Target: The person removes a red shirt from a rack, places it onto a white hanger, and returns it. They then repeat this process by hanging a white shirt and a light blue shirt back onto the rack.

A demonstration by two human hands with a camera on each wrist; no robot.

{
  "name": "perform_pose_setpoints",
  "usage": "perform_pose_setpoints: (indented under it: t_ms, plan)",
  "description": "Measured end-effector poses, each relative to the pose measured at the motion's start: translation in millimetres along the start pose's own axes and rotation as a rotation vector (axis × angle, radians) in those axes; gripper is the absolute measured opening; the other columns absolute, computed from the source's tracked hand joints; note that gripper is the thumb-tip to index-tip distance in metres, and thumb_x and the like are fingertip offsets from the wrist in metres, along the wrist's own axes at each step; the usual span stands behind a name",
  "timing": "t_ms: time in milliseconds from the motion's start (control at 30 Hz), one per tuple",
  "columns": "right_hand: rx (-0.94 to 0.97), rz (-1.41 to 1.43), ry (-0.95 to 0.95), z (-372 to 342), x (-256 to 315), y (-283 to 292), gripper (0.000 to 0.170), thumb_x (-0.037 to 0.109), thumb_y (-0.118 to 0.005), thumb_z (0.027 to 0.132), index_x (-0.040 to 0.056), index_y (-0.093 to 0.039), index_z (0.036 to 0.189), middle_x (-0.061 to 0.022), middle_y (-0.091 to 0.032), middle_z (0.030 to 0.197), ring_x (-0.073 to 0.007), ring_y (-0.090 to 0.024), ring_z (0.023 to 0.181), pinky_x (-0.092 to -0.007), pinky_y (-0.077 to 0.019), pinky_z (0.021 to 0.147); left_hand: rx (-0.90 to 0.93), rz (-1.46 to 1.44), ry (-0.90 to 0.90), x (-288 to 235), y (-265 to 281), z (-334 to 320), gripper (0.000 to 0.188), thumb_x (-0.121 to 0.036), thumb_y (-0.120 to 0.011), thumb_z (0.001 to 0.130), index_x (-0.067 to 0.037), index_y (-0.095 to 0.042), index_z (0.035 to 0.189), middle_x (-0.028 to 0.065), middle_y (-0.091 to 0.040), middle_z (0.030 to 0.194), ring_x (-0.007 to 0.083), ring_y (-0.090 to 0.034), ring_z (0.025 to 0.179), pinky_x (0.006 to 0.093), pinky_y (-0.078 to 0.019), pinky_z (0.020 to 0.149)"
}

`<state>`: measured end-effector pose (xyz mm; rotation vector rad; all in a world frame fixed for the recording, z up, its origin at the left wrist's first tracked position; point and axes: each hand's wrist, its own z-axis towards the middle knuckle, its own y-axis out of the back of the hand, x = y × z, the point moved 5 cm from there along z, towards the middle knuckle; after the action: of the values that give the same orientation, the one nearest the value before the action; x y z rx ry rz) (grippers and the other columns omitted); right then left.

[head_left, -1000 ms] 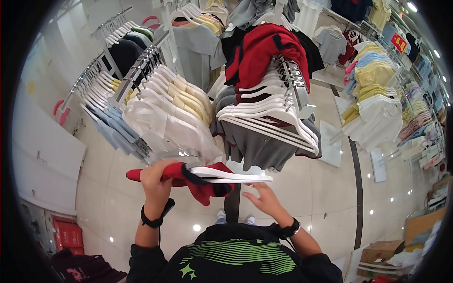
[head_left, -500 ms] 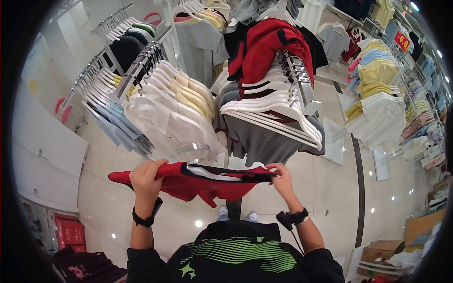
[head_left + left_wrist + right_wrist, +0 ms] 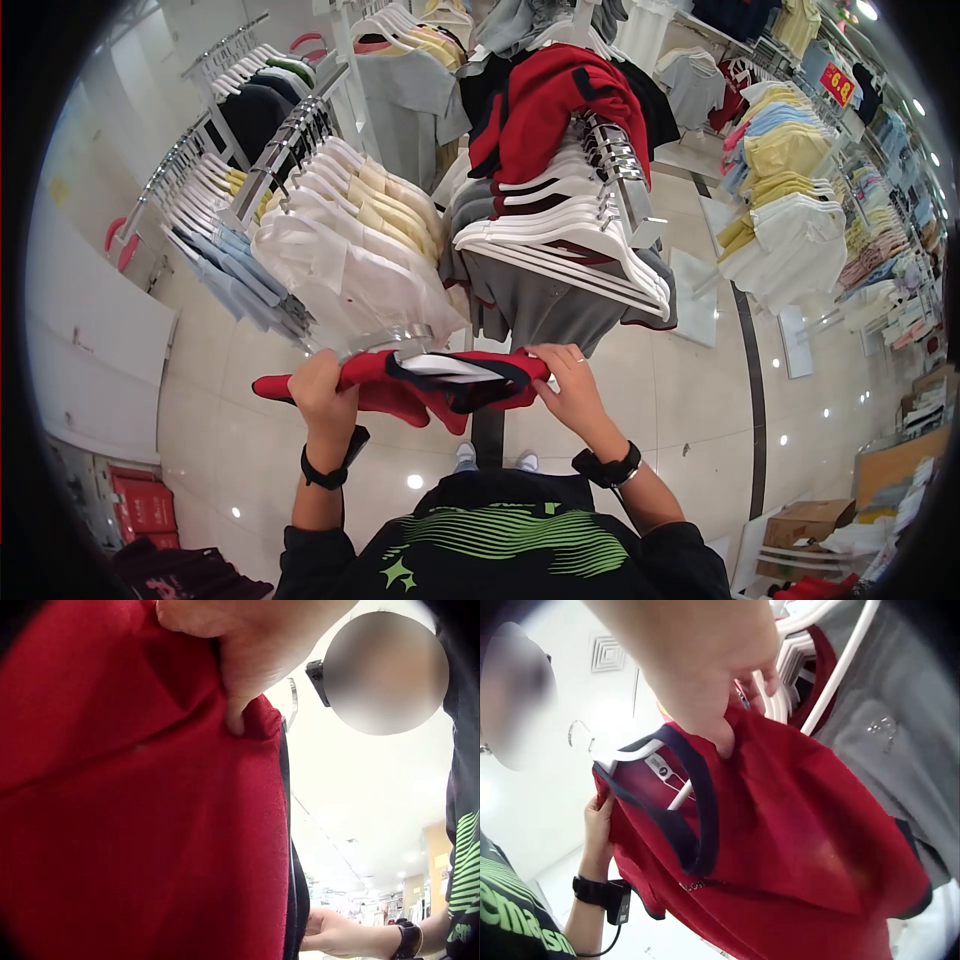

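Note:
A red T-shirt [image 3: 405,402] with a navy neckline hangs spread between my two hands in front of my body. Inside its neck opening shows a white hanger [image 3: 455,370], its hook rising free in the right wrist view. My left hand [image 3: 322,388] pinches one shoulder of the shirt, thumb on the red cloth. At the opposite shoulder my right hand [image 3: 572,388] grips the fabric, its thumb [image 3: 724,739] pressed on the front close to the collar. A neck label [image 3: 660,766] shows inside the shirt; the hanger's arms are mostly covered by cloth.
Just ahead stand a rack of white and cream shirts [image 3: 330,250] and a rail of grey shirts [image 3: 560,300] on white hangers. Another red garment [image 3: 570,110] lies draped over that rail. Cardboard boxes [image 3: 805,525] sit at the lower right.
My right hand, apart from the shirt a second ago, took hold of its right shoulder and drew it out over the hanger. Since then it has moved back inward, nearer the left hand.

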<state>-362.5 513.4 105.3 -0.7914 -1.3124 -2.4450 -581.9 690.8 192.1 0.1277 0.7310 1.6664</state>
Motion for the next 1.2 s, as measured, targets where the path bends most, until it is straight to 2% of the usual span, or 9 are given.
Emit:
perform_pose_setpoints:
  t_ms: [200, 367, 533, 667, 800, 900, 967, 1067, 1200]
  plan:
    - [-0.059, -0.076, 0.247, 2, 24, 0, 0.034, 0.003, -0.064, 0.063, 0.0008, -0.055, 0.096, -0.0095, -0.057, 0.079, -0.0286, -0.055, 0.080, -0.0371, -0.0422, 0.074, 0.177, -0.117, -0.113, -34, -20, -5, 0.033, 0.002, -0.062, 0.051, -0.005, -0.065, 0.083, 0.0065, -0.047, 0.056, 0.0240, -0.050, 0.050, 0.0327, -0.0383, 0.045]
    - [0.000, 0.159, 0.178, -12, 48, 12, 0.028, 0.007, -0.065, 0.065, 0.0009, -0.054, 0.091, -0.0122, -0.056, 0.077, -0.0292, -0.057, 0.068, -0.0364, -0.0439, 0.056, 0.296, -0.270, -0.136, -44, -45, -24, 0.033, -0.002, -0.066, 0.051, -0.009, -0.066, 0.084, 0.0064, -0.051, 0.060, 0.0223, -0.054, 0.054, 0.0326, -0.0422, 0.048]
    - [-0.005, 0.258, -0.257, -24, 13, 57, 0.017, 0.013, -0.067, 0.076, 0.0018, -0.059, 0.086, -0.0129, -0.055, 0.060, -0.0297, -0.055, 0.051, -0.0337, -0.0411, 0.048, 0.385, -0.100, 0.071, 25, -46, -46, 0.037, -0.010, -0.074, 0.054, -0.007, -0.064, 0.090, 0.0089, -0.060, 0.076, 0.0290, -0.057, 0.070, 0.0363, -0.0445, 0.063]
    - [0.029, 0.195, -0.306, -28, 16, 48, 0.016, 0.013, -0.066, 0.078, 0.0025, -0.058, 0.086, -0.0128, -0.056, 0.061, -0.0298, -0.055, 0.053, -0.0336, -0.0413, 0.048, 0.514, -0.300, 0.015, -15, -62, -41, 0.049, -0.028, -0.076, 0.062, -0.009, -0.061, 0.104, 0.0066, -0.059, 0.096, 0.0245, -0.054, 0.091, 0.0382, -0.0378, 0.084]
    - [0.239, 0.098, -0.218, -25, 27, 38, 0.026, 0.021, -0.064, 0.080, 0.0043, -0.057, 0.098, -0.0128, -0.060, 0.075, -0.0307, -0.058, 0.065, -0.0362, -0.0442, 0.057, 0.635, -0.307, 0.017, -29, -97, -57, 0.033, -0.024, -0.072, 0.067, -0.010, -0.063, 0.096, 0.0066, -0.061, 0.082, 0.0240, -0.057, 0.076, 0.0327, -0.0431, 0.071]
    - [0.191, 0.084, -0.208, -25, 25, 55, 0.022, 0.017, -0.064, 0.079, 0.0050, -0.057, 0.096, -0.0139, -0.061, 0.079, -0.0315, -0.057, 0.069, -0.0368, -0.0449, 0.063, 0.598, -0.369, 0.015, -23, -102, -62, 0.021, -0.016, -0.070, 0.068, -0.007, -0.065, 0.086, 0.0081, -0.060, 0.070, 0.0254, -0.057, 0.062, 0.0309, -0.0435, 0.057]
    - [0.248, -0.050, -0.408, -44, -10, 66, 0.039, 0.019, -0.064, 0.079, 0.0066, -0.052, 0.113, -0.0157, -0.060, 0.096, -0.0330, -0.055, 0.089, -0.0394, -0.0433, 0.078, 0.440, -0.335, 0.073, -15, -88, -50, 0.014, -0.010, -0.069, 0.067, -0.004, -0.065, 0.079, 0.0090, -0.059, 0.065, 0.0263, -0.057, 0.055, 0.0318, -0.0420, 0.049]
    - [0.038, -0.448, -0.480, -65, -27, 82, 0.056, 0.020, -0.069, 0.075, 0.0042, -0.044, 0.123, -0.0182, -0.054, 0.110, -0.0352, -0.050, 0.103, -0.0404, -0.0413, 0.086, 0.411, -0.308, 0.170, -3, -80, -40, 0.015, -0.008, -0.070, 0.065, -0.005, -0.066, 0.079, 0.0073, -0.058, 0.063, 0.0242, -0.056, 0.054, 0.0317, -0.0416, 0.049]
    - [0.054, -0.157, -0.151, -41, 24, 41, 0.070, 0.020, -0.073, 0.069, 0.0032, -0.040, 0.128, -0.0187, -0.047, 0.119, -0.0354, -0.045, 0.113, -0.0410, -0.0355, 0.096, 0.445, -0.263, 0.052, -15, -87, -33, 0.017, -0.009, -0.070, 0.061, -0.010, -0.066, 0.078, 0.0055, -0.053, 0.062, 0.0223, -0.054, 0.054, 0.0314, -0.0399, 0.048]
